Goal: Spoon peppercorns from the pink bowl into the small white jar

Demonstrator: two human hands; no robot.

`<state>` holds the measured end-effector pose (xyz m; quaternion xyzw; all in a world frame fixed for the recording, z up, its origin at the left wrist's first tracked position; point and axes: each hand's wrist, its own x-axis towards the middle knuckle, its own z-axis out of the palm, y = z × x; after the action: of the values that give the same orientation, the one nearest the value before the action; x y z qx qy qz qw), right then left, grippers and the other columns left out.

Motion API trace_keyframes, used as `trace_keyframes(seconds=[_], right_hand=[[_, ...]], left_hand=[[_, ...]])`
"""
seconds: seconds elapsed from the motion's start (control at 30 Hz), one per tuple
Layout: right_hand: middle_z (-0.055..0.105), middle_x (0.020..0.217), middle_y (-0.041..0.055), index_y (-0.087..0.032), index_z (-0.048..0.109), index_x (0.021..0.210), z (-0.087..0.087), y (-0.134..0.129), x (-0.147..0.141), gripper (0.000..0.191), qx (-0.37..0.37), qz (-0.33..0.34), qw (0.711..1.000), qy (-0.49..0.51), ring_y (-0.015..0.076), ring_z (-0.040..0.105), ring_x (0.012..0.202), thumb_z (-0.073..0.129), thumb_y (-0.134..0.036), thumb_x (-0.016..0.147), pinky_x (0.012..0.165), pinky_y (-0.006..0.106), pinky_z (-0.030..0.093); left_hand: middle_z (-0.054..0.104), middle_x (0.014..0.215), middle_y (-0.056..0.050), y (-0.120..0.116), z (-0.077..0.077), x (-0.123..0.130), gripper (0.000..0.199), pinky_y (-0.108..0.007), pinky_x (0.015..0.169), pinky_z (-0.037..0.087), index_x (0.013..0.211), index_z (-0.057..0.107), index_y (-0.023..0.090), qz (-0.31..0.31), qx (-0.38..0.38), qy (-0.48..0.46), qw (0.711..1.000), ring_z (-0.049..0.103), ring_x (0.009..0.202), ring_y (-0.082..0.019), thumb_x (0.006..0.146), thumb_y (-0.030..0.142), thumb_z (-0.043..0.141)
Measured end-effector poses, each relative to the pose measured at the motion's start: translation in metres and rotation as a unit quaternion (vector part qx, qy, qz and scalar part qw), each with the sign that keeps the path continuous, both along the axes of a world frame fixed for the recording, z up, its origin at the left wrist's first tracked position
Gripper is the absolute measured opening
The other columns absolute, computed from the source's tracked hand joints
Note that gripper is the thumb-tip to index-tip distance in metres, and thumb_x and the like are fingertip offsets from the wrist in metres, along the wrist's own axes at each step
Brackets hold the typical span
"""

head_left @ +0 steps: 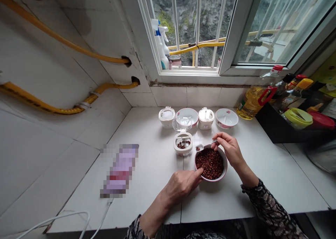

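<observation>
Bowl (225, 171), one of three, gripped by left hand (181, 183); right hand (231, 149) pinches one spoon (201, 147).

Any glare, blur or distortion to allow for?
Head view: daylight through the white-barred window, faint sheen on the white tiled counter. Head view: stretched edges, smeared round grey vessel at right. Head view: coarse blocks mask a flat purple item. Head view: dark red dried berries fairly sharp.

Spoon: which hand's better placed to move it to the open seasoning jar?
Likely the right hand: it pinches the spoon by the handle, scoop end near the open seasoning jar. The left hand touches the rim of the peppercorn bowl.
</observation>
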<state>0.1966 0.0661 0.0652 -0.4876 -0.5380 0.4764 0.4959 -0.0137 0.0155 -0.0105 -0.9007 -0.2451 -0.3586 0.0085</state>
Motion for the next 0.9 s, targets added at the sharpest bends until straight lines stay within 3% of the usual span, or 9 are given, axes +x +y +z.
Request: trace_keyframes(seconds=[0.1,0.17,0.27,0.33,0.57,0.77,0.9], right_hand=[[0.067,0.072,0.0023,-0.02,0.058,0.091,0.006,-0.001,-0.014,0.016,0.083,-0.003,0.996,-0.036,0.0152,0.059,0.062,0.048,-0.033,0.091,0.063,0.03,0.049],[0.069,0.08,0.0045,-0.02,0.057,0.097,0.006,-0.002,-0.025,0.016,0.167,-0.002,0.979,-0.119,0.0165,0.061,0.068,0.043,-0.027,0.095,0.068,0.032,0.049],[0.071,0.082,0.0067,-0.019,0.059,0.099,0.002,-0.003,-0.037,0.02,0.319,0.046,0.904,-0.28,0.0188,0.061,0.071,0.039,-0.013,0.094,0.079,0.039,0.046],[0.071,0.081,0.0064,-0.018,0.059,0.098,0.001,-0.004,-0.039,0.024,0.374,0.07,0.862,-0.334,0.0189,0.06,0.069,0.038,-0.009,0.092,0.083,0.041,0.045],[0.066,0.068,0.0017,-0.023,0.059,0.086,0.014,-0.007,-0.007,0.021,0.297,-0.018,0.891,-0.343,0.0196,0.06,0.067,0.04,-0.017,0.092,0.079,0.037,0.045],[0.067,0.067,0.0021,-0.021,0.058,0.077,-0.008,-0.005,-0.002,0.02,0.263,0.039,0.876,-0.402,0.0177,0.055,0.06,0.041,-0.013,0.085,0.082,0.038,0.042],[0.066,0.065,0.0018,-0.022,0.058,0.075,-0.016,-0.003,-0.004,0.022,0.207,0.03,0.905,-0.371,0.02,0.057,0.07,0.04,-0.014,0.085,0.08,0.035,0.042]], left_hand=[[0.06,0.063,0.002,0.0,-0.002,0.0,0.027,-0.021,0.048,0.05,0.126,0.049,0.008,0.0,-0.001,0.003,1.0,0.058,0.049,-0.011,0.103,0.019,0.04],[0.059,0.063,0.002,0.0,-0.003,0.0,0.027,-0.021,0.048,0.05,0.126,0.049,0.009,0.005,0.005,0.004,1.0,0.058,0.049,-0.012,0.102,0.018,0.042],[0.058,0.061,0.002,0.0,-0.003,0.0,0.025,-0.021,0.044,0.046,0.122,0.051,0.006,0.009,0.022,0.001,1.0,0.055,0.047,-0.011,0.102,0.018,0.042],[0.058,0.06,0.002,0.0,-0.003,0.0,0.024,-0.02,0.043,0.045,0.12,0.053,0.006,0.011,0.026,0.001,1.0,0.054,0.046,-0.011,0.102,0.018,0.041],[0.059,0.062,0.002,0.0,0.0,0.001,0.023,-0.02,0.045,0.047,0.119,0.052,0.007,0.006,0.007,0.003,1.0,0.054,0.047,-0.01,0.103,0.018,0.04],[0.061,0.065,0.001,0.0,0.0,0.001,0.023,-0.021,0.045,0.048,0.121,0.05,0.007,0.0,0.008,0.001,1.0,0.057,0.049,-0.012,0.102,0.018,0.042],[0.06,0.064,0.002,0.0,-0.002,0.0,0.025,-0.021,0.048,0.049,0.123,0.05,0.008,0.003,0.003,0.0,1.0,0.057,0.049,-0.012,0.101,0.018,0.045]])
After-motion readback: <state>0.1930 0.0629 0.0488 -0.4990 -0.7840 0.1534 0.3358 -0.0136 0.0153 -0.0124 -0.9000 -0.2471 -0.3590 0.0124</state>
